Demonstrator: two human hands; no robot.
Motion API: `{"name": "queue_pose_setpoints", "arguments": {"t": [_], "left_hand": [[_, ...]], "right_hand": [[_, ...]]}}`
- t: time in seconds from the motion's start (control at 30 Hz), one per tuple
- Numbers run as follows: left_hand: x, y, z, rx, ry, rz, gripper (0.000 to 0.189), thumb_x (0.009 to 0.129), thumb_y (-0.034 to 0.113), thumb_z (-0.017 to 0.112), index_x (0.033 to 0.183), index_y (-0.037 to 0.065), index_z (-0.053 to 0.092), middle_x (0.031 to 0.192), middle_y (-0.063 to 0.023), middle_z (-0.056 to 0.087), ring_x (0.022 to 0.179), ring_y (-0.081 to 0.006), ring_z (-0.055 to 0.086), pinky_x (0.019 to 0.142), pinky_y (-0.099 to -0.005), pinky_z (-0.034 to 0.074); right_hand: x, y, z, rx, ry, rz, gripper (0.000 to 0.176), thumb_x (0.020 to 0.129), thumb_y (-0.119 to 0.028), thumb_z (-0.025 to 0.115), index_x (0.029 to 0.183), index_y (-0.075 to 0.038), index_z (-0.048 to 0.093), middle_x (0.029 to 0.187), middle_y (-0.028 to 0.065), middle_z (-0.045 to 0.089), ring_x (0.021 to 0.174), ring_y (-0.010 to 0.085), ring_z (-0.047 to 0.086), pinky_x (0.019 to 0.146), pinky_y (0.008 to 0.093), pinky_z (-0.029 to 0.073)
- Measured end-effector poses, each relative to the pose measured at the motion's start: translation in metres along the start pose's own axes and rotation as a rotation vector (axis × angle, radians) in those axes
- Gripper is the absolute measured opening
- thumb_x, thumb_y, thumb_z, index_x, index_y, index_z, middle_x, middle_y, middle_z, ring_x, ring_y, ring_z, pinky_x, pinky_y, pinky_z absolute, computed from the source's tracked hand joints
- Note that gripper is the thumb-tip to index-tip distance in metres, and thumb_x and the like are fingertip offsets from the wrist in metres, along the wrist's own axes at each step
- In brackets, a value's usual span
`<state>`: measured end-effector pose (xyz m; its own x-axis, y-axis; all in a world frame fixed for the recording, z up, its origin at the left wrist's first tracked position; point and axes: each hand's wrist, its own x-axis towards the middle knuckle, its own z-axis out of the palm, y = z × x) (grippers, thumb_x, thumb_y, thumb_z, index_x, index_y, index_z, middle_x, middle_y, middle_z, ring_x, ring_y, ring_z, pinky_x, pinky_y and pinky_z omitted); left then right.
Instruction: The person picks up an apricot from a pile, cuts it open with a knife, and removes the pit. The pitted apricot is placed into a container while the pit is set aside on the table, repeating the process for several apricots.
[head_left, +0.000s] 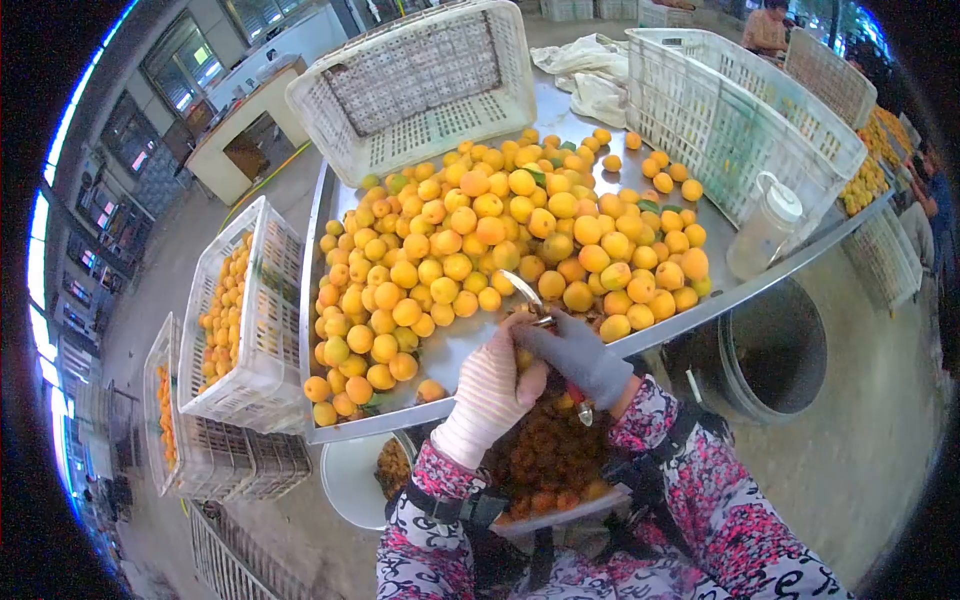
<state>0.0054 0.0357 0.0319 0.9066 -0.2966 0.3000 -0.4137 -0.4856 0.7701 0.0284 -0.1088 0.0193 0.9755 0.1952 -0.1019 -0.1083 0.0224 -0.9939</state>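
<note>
My left hand (497,385), in a white striped glove, is closed at the near edge of the metal table (450,350). Between its fingers shows a bit of yellow-orange fruit, apparently an apricot (524,358), mostly hidden. Pressed against it, my right hand (580,358) in a grey glove is wrapped round a hand tool with a curved metal end (522,290) and a red handle (577,396). How the tool meets the fruit is hidden. A large heap of apricots (480,220) lies just beyond both hands. Below them is a container of darker orange fruit pieces (548,460).
White plastic crates stand on the table, one tipped on its side (420,90), another at right (740,130). A lidded bottle (767,228) sits by the right edge. Apricot-filled crates (245,330) are at left. A white bucket (350,490) and dark bin (775,350) flank me.
</note>
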Motion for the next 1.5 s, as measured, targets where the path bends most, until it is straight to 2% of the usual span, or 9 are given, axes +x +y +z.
{"name": "queue_pose_setpoints", "arguments": {"t": [0.17,0.5,0.7,0.87,0.97,1.1,1.2,1.43,1.5], "left_hand": [[0.005,-0.008,0.007,0.262,0.211,0.248,0.040,0.079,0.010,0.053,0.117,0.001,0.044,0.074,-0.0131,0.059,0.063,-0.0245,0.060,0.059,-0.0337,0.047],[0.010,-0.006,0.027,-0.081,0.497,-0.047,0.023,0.085,0.010,0.044,0.106,-0.001,0.049,0.064,-0.0133,0.057,0.057,-0.0268,0.059,0.052,-0.0341,0.044],[0.013,0.002,0.024,-1.379,0.393,-0.577,0.042,0.089,0.036,0.050,0.120,0.007,0.050,0.110,-0.0083,0.057,0.105,-0.0203,0.053,0.094,-0.0290,0.040],[0.004,-0.020,0.003,-1.545,0.095,-0.659,0.025,0.089,0.030,0.053,0.103,0.009,0.054,0.093,-0.0047,0.058,0.071,-0.0147,0.060,0.055,-0.0346,0.050],[-0.005,-0.015,0.007,-1.036,0.131,-0.401,0.020,0.085,0.010,0.058,0.103,0.004,0.051,0.090,-0.0065,0.058,0.067,-0.0159,0.059,0.054,-0.0305,0.050],[-0.008,-0.018,0.008,-1.115,0.148,-0.511,0.032,0.095,0.029,0.037,0.099,0.001,0.054,0.083,-0.0093,0.058,0.064,-0.0171,0.056,0.053,-0.0303,0.047],[-0.010,-0.029,-0.008,-0.126,-0.166,0.130,0.030,0.084,0.003,0.055,0.113,0.001,0.052,0.089,-0.0114,0.060,0.081,-0.0199,0.061,0.071,-0.0324,0.048],[-0.002,-0.054,0.007,-0.242,-0.057,0.015,0.031,0.094,0.016,0.042,0.117,-0.002,0.050,0.099,-0.0135,0.059,0.087,-0.0202,0.060,0.079,-0.0316,0.048],[0.006,0.010,-0.006,-0.854,-0.204,-0.435,0.035,0.096,0.020,0.034,0.125,0.002,0.043,0.111,-0.0075,0.054,0.090,-0.0151,0.057,0.076,-0.0294,0.049]], "right_hand": [[0.013,0.031,0.014,0.357,0.011,0.040,0.041,0.081,-0.036,0.065,0.096,0.002,0.059,0.083,0.0060,0.064,0.072,0.0105,0.058,0.062,0.0255,0.047],[0.006,-0.009,0.040,0.207,0.370,-0.281,0.020,0.081,-0.019,0.067,0.083,-0.001,0.059,0.066,0.0042,0.058,0.061,0.0078,0.053,0.053,0.0250,0.044],[0.010,-0.006,0.032,-0.422,0.382,-0.545,0.028,0.076,-0.027,0.070,0.080,-0.001,0.058,0.064,0.0098,0.060,0.058,0.0163,0.060,0.051,0.0323,0.045],[0.023,-0.001,0.018,0.216,0.305,-0.151,0.027,0.082,-0.026,0.065,0.087,-0.001,0.059,0.067,0.0051,0.060,0.062,0.0090,0.057,0.054,0.0251,0.045],[0.011,-0.012,0.011,0.479,0.200,0.046,0.028,0.085,-0.028,0.061,0.094,-0.002,0.057,0.072,0.0035,0.059,0.063,0.0104,0.058,0.052,0.0226,0.044],[0.007,0.003,-0.027,0.833,-0.152,0.094,0.031,0.087,-0.032,0.058,0.098,-0.003,0.055,0.076,0.0046,0.060,0.062,0.0133,0.060,0.052,0.0243,0.048],[0.007,-0.001,-0.027,0.741,-0.199,0.142,0.031,0.087,-0.034,0.058,0.093,-0.004,0.056,0.074,0.0031,0.059,0.058,0.0119,0.057,0.049,0.0233,0.046],[0.007,-0.007,-0.016,0.408,0.125,0.051,0.030,0.078,-0.032,0.070,0.079,-0.003,0.063,0.065,-0.0017,0.057,0.054,0.0058,0.050,0.048,0.0219,0.040],[-0.004,-0.023,-0.012,0.188,0.102,0.035,0.031,0.078,-0.032,0.070,0.080,-0.001,0.065,0.068,-0.0013,0.059,0.058,0.0064,0.053,0.051,0.0218,0.042]]}}
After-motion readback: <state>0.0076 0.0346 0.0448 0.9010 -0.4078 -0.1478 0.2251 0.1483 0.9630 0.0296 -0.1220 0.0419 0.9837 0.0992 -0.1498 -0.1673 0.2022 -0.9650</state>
